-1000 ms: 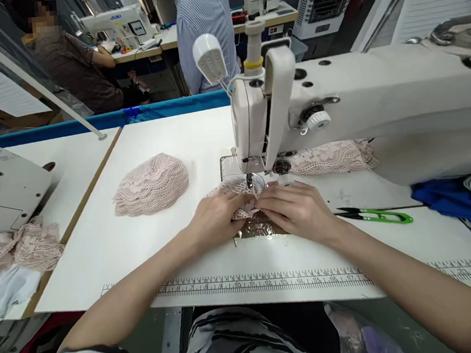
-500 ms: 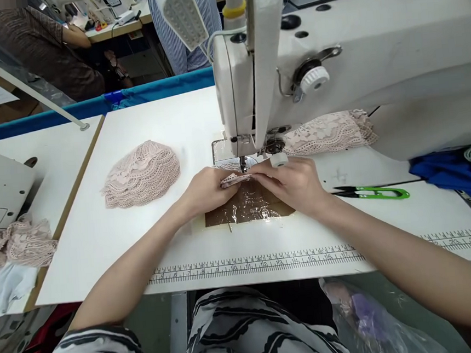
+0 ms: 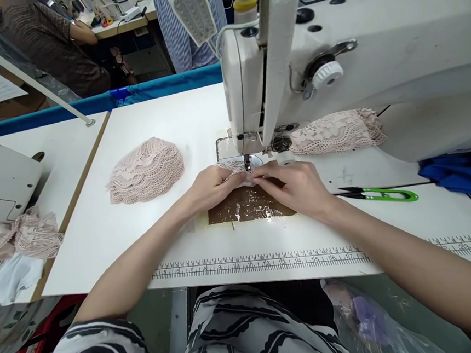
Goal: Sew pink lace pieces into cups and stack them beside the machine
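Observation:
A small piece of pale pink lace (image 3: pixel 231 166) lies under the presser foot (image 3: pixel 247 163) of the white sewing machine (image 3: pixel 247 82). My left hand (image 3: pixel 216 187) grips the lace from the left, its thumb pressed on the fabric just in front of the foot. From the right, my right hand (image 3: pixel 296 185) pinches the edge of the same piece between thumb and forefinger. Most of the lace is hidden by my fingers. Below them, a brown sheet under clear tape (image 3: pixel 250 205) covers part of the white table (image 3: pixel 175 236).
A stack of lace pieces (image 3: pixel 146 170) sits left of the machine; more lace (image 3: pixel 336 131) lies behind the needle, under the arm. Green thread snips (image 3: pixel 385 193) and blue cloth (image 3: pixel 460 179) are at the right. A printed ruler (image 3: pixel 263 263) runs along the front edge. Two people sit beyond.
The lace edge that was folded up between my hands now lies flatter at the foot. My left thumb has come up onto the fabric. The whole view has shifted slightly.

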A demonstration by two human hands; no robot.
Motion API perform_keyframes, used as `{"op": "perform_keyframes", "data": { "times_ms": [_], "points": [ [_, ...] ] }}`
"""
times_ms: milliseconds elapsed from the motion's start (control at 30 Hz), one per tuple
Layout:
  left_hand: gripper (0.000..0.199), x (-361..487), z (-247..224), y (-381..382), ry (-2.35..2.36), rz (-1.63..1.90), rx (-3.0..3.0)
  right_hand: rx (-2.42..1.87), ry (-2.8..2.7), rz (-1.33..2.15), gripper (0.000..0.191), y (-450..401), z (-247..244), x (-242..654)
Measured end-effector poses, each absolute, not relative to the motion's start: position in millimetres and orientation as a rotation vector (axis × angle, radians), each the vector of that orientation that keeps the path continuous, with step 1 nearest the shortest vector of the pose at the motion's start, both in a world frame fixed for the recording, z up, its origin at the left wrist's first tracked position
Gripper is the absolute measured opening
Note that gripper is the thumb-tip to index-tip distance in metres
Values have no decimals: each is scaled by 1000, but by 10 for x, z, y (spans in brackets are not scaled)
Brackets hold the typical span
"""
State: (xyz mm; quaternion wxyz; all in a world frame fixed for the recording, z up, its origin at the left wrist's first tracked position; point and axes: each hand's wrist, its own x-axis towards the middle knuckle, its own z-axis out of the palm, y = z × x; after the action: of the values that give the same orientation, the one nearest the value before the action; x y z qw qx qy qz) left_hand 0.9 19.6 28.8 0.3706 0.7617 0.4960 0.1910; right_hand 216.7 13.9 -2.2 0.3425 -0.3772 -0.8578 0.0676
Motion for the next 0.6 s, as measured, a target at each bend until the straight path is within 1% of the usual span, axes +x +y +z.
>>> {"op": "perform_keyframes", "data": {
  "times_ms": [33,167,300,367,433,500,533,567,600],
  "points": [
    [56,8,279,194,1276,497,1953,-998,-2264,199,18,133,-10,2167],
    [57,-5,236,190,1289,534,1940,-1056,-2359,204,26,128,11,2161],
    [56,-4,206,177,1319,507,2067,-977,-2298,255,15,126,0,2163],
    [54,8,213,153,1310,467,2194,-935,-2271,264,15,119,-6,2172],
    [48,21,226,122,1269,414,2310,-923,-2238,269,16,113,-13,2183],
    [26,30,232,90,1264,388,2400,-903,-2213,282,16,111,-21,2192],
    [19,33,229,74,1285,395,2426,-898,-2200,286,15,110,-26,2195],
    [23,35,222,61,1316,401,2444,-890,-2189,288,15,108,-31,2197],
    [31,36,211,50,1347,407,2450,-881,-2184,299,14,107,-37,2197]
  ]
}}
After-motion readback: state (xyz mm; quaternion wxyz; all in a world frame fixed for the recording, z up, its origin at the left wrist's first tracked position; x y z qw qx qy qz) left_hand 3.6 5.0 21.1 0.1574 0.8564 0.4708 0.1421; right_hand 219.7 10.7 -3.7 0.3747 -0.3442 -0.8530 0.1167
